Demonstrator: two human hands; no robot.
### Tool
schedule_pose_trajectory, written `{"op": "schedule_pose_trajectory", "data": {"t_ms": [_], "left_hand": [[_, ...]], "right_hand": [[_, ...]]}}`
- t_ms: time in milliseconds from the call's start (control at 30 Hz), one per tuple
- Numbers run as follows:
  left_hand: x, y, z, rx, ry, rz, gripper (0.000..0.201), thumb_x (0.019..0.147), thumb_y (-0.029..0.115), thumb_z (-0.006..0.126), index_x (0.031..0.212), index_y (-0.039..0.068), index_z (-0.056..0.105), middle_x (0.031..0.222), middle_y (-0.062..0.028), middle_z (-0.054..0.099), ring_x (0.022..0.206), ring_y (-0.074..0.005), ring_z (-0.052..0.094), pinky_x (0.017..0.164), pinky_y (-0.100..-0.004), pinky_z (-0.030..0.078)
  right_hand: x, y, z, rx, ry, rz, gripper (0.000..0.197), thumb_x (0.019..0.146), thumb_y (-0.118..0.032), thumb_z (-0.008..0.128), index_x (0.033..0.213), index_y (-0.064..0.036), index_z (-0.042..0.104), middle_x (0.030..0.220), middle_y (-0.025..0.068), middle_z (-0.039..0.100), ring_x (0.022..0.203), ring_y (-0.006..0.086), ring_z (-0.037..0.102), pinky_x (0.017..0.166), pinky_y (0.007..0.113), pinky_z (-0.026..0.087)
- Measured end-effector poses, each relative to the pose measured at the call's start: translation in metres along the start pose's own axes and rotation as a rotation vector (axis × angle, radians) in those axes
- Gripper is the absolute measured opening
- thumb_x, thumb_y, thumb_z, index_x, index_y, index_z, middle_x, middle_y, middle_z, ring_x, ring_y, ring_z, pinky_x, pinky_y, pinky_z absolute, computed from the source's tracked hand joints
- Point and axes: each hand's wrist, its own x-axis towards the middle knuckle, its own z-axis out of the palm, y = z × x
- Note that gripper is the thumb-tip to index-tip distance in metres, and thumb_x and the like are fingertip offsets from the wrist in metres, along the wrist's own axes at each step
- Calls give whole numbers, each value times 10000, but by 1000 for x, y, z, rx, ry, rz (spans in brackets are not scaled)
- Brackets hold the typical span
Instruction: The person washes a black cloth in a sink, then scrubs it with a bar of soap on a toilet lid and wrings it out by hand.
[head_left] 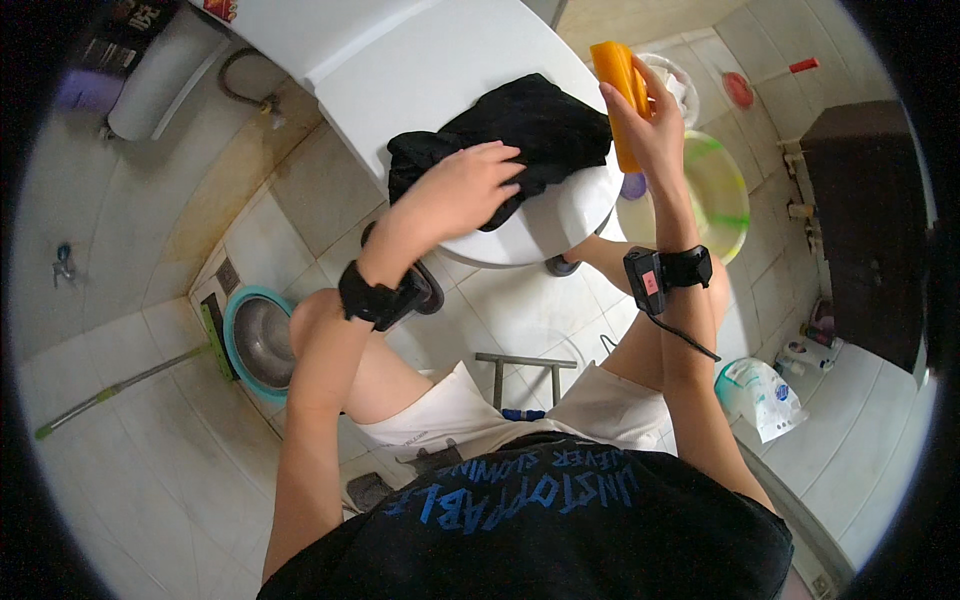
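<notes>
Black cloth [530, 130], looking like a crumpled garment, lies across the white toilet lid [400, 65] in front of me. My left hand [462, 190] rests palm down on the near left part of the cloth, fingers stretched out and slightly apart. At the right edge of the lid, my right hand [655, 130] grips a long yellow-orange soap bar [617, 85], held upright beside the cloth. Its thumb is on the near side and its fingers wrap round the far side. Both wrists wear black strapped devices.
A yellow-green basin [715, 195] stands right of the toilet, with a white-lined bin [672, 85] behind it. At left are a teal-rimmed metal basin [262, 345] and a green-handled squeegee [130, 388]. A dark cabinet [865, 230] and a white plastic pack [762, 398] are at right.
</notes>
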Motion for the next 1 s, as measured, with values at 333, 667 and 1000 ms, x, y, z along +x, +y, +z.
{"op": "schedule_pose_trajectory", "data": {"t_ms": [333, 667, 1000], "left_hand": [[-10, -11, -56, -1630, 639, -401, 463, 912, 384, 491, 1193, 17, 506, 1197, -98, 530, 1111, -245, 493, 980, -382, 372], [6, 10, -23, -1392, 629, -457, 551, 928, 434, 432, 1263, -4, 417, 1215, -129, 498, 1094, -227, 509, 927, -333, 440], [-14, 6, -30, -1664, 597, -465, 410, 902, 391, 505, 1104, 34, 513, 1056, -98, 575, 983, -193, 573, 862, -337, 488]], "right_hand": [[0, -17, -8, 272, 39, 64, 591, 751, -284, 739, 1235, -28, 515, 984, 152, 615, 833, 161, 616, 701, 256, 500], [-38, -56, 42, 591, -342, 52, 589, 797, -324, 687, 1289, -82, 472, 956, 99, 595, 846, 145, 583, 731, 272, 485], [-47, -46, 89, 91, -320, -132, 605, 763, -412, 679, 1273, -144, 497, 946, 227, 541, 838, 330, 565, 776, 375, 478]]}}
